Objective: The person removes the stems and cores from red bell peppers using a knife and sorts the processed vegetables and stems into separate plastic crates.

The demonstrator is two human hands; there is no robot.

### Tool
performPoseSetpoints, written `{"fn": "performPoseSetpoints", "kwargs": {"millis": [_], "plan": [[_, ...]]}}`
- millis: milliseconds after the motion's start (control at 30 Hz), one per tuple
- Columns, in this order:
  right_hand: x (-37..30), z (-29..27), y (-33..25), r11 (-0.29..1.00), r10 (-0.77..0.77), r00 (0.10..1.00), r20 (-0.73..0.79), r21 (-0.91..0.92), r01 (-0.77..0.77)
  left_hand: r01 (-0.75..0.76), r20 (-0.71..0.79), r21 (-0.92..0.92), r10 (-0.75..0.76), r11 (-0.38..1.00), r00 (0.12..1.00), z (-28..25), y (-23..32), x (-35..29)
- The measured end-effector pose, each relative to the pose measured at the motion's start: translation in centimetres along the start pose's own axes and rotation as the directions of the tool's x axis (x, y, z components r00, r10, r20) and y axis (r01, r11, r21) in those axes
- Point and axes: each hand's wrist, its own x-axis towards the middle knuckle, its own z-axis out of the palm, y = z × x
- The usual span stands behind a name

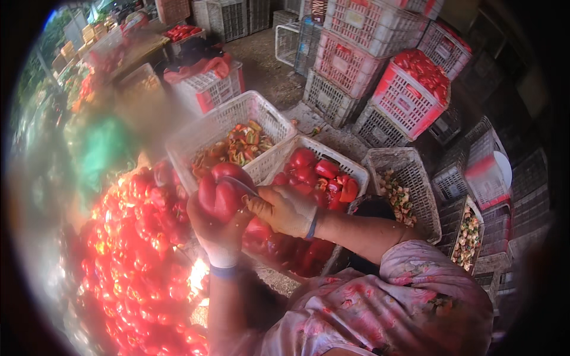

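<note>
Red and glossy, a bell pepper sits cupped in the left hand, whose gloved fingers wrap it from below at the middle of the view. The right hand, also gloved, grips a thin blade and presses it against the pepper's upper right side, so the two hands meet right at the fruit. Both wrists carry a blue band. To the person's left spreads a bright heap of red peppers. Just beyond the hands stands a white plastic crate of whole red peppers, and behind it another white crate holds mixed red, green and yellow pieces. To the right a grey crate contains small pale trimmings. Farther off, stacked red and white crates hold more red peppers.
</note>
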Motion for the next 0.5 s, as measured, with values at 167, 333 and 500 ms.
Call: {"fn": "performPoseSetpoints", "kwargs": {"millis": [167,333,500], "plan": [[-1.2,-7.5,1.0,0.826,0.388,0.852,0.352,0.278,-0.491,0.037,0.085,-0.071,-0.031,0.997,0.996,7.6,0.6,0.2],[-3.7,-4.0,7.3,0.82,0.461,0.819,0.34,0.188,-0.54,0.143,0.025,-0.131,-0.141,0.981,0.99,9.8,-5.3,-0.1],[-6.8,-0.5,13.0,0.829,0.479,0.857,0.192,0.223,-0.513,0.431,0.06,-0.343,-0.439,0.835,0.897,11.7,-8.2,0.4]]}}
